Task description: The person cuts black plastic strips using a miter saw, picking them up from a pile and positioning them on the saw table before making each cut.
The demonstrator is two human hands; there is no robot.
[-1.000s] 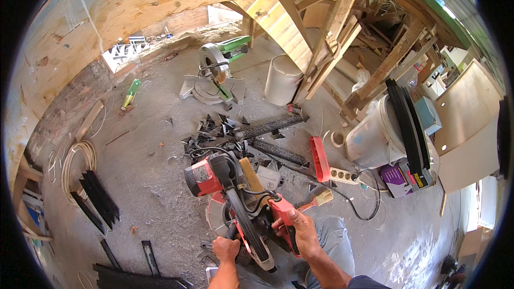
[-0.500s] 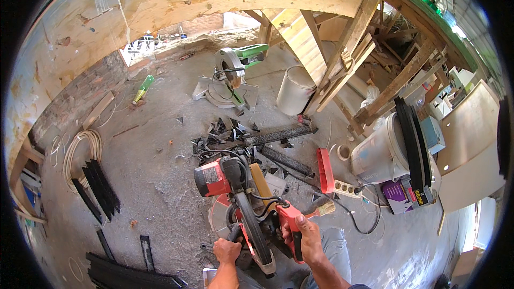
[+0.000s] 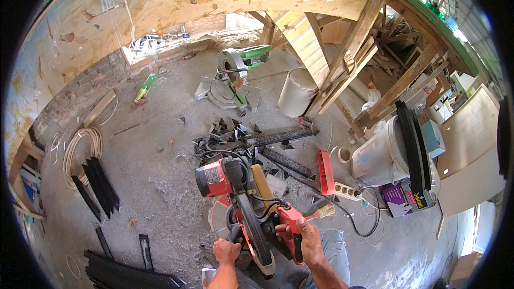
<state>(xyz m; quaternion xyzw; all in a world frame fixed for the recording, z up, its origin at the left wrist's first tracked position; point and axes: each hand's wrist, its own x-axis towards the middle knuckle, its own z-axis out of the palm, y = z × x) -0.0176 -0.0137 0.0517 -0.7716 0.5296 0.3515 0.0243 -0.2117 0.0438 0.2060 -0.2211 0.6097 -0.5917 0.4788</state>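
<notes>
A red and black mitre saw stands on the concrete floor right in front of me, its blade guard pointing toward me. My right hand grips the saw's red handle from the right side. My left hand is closed on a dark part at the saw's near left base; what it grips is partly hidden by the blade guard. A paintbrush lies just right of the handle. My knee in grey trousers shows below my right hand.
Cut black metal profiles and offcuts lie beyond the saw. A green mitre saw and a white bucket stand farther back. A power strip, a red level, a white tub and boxes sit right. Black strips and coiled cable lie left.
The view has shifted slightly, so the saw sits lower and closer in the picture. Both hands stay on the saw in the same grips.
</notes>
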